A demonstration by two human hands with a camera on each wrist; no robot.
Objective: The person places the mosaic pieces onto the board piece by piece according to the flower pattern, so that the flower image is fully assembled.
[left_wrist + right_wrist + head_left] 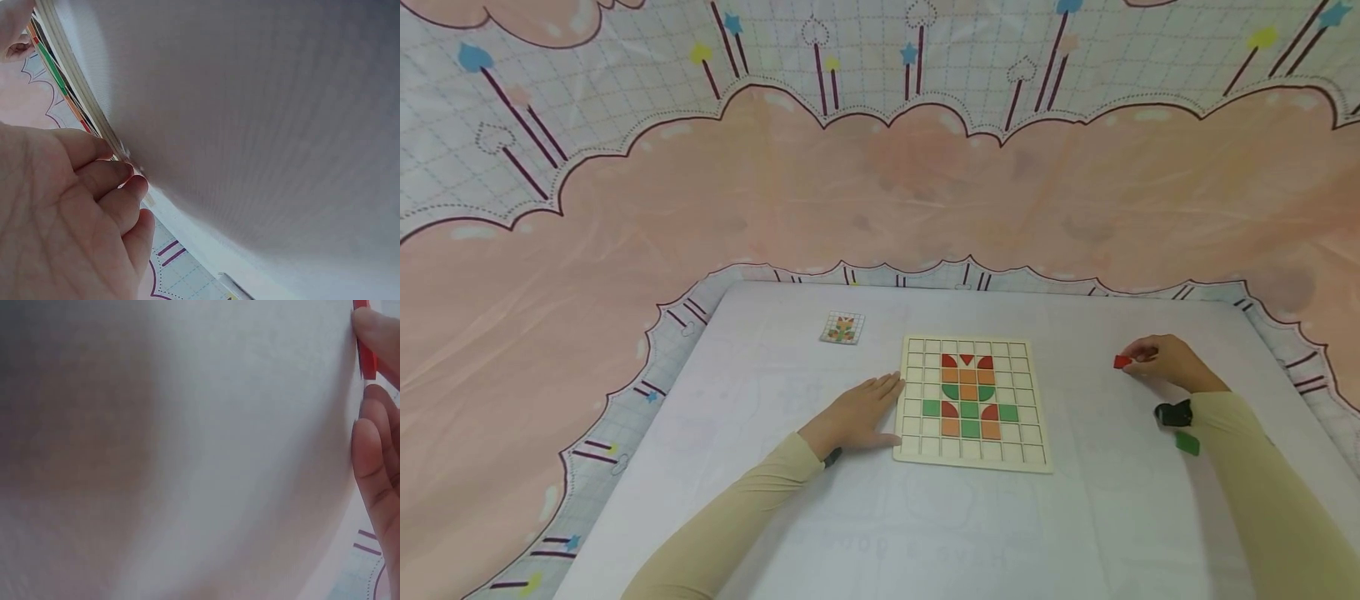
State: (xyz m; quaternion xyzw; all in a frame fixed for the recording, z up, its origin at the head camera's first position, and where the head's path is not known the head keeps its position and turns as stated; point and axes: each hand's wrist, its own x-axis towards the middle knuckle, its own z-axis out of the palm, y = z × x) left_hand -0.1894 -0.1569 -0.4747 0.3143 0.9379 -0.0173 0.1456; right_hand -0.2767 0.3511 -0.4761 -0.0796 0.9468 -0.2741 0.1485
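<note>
A pale square board (916,450) with a printed grid lies on the table, bearing orange, green and red tiles arranged like a flower. Along its left edge my left hand (857,414) rests with fingers stretched out and the thumb apart; the left wrist view shows the fingertips (139,187) touching the rim. Well to the right of the board, my right hand (1168,362) pinches a small red tile (1122,362) at table level. In the right wrist view the thumb lies on that red tile (367,359), and part of the grip is out of frame.
A small pattern card (842,327) with a similar flower lies behind the board to the left. A green tile (1187,443) lies beside my right forearm, near the black wrist camera (1172,413). Patterned cloth (850,200) hangs behind the white table (760,358).
</note>
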